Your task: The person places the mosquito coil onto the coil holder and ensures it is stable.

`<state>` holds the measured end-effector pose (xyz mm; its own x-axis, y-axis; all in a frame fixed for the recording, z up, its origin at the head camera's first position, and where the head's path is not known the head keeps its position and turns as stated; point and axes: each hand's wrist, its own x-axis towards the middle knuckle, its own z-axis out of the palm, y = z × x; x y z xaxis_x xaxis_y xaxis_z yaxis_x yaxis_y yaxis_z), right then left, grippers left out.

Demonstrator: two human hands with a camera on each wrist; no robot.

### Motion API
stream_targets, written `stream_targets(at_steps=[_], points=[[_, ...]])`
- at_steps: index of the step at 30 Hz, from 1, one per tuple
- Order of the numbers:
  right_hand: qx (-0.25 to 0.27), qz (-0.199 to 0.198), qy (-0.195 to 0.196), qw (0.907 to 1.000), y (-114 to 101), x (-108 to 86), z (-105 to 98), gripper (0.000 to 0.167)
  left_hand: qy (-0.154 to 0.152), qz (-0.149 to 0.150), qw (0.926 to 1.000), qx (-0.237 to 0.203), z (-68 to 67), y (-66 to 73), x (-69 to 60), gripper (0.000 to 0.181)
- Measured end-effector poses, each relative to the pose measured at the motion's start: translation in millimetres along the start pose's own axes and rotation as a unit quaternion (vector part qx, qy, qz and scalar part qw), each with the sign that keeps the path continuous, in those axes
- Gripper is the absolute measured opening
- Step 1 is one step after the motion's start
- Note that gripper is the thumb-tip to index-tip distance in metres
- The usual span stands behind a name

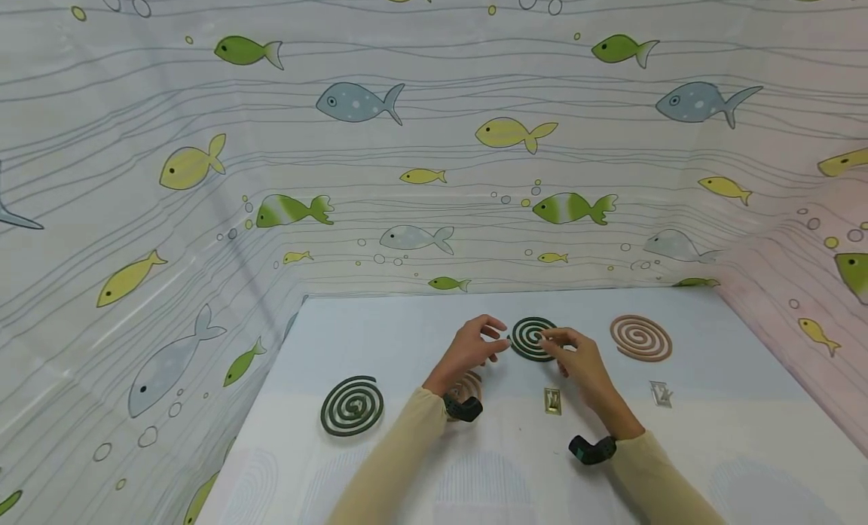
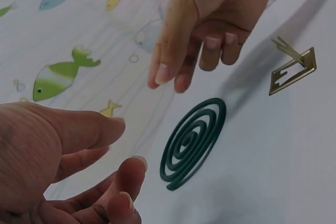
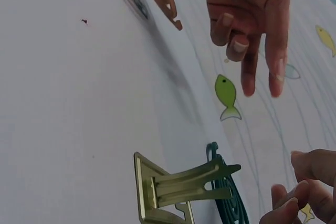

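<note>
Over the white counter [image 1: 380, 329], my left grip [image 1: 471, 346] and right grip [image 1: 582, 365] hang loosely spread near the far dark-green flat spiral coil [image 1: 531, 339].

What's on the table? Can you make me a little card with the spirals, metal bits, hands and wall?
Green spirals: left green spiral; back green spiral
Brown spirals: right brown spiral; another brown spiral, partly hidden by the left wrist
Metal pieces: gold piece; silver piece
Left hand: holding nothing, near the back green spiral
Right hand: holding nothing, near the same spiral
Wall: green, yellow and blue-grey fish drawings
</note>
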<state>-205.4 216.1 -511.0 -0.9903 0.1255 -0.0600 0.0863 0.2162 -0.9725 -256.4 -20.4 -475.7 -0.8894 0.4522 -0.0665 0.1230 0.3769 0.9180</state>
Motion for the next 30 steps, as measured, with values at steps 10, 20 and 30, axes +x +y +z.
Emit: stream_targets(at_steps=[10,20,30], points=[[-0.015,0.032,0.028,0.9990,14.5,14.7,-10.3,0.046,0.010,-0.018,0.9997,-0.012,14.8,-0.1,19.4,0.041],[-0.029,0.071,0.054,0.9956,23.9,28.7,-13.3,0.045,0.042,-0.061,0.9972,-0.013,27.5,-11.3,39.1,0.047],[-0.056,0.082,0.061,0.9932,24.0,37.3,-14.4,0.049,0.060,-0.083,0.9948,-0.002,36.9,-15.4,46.5,0.044]])
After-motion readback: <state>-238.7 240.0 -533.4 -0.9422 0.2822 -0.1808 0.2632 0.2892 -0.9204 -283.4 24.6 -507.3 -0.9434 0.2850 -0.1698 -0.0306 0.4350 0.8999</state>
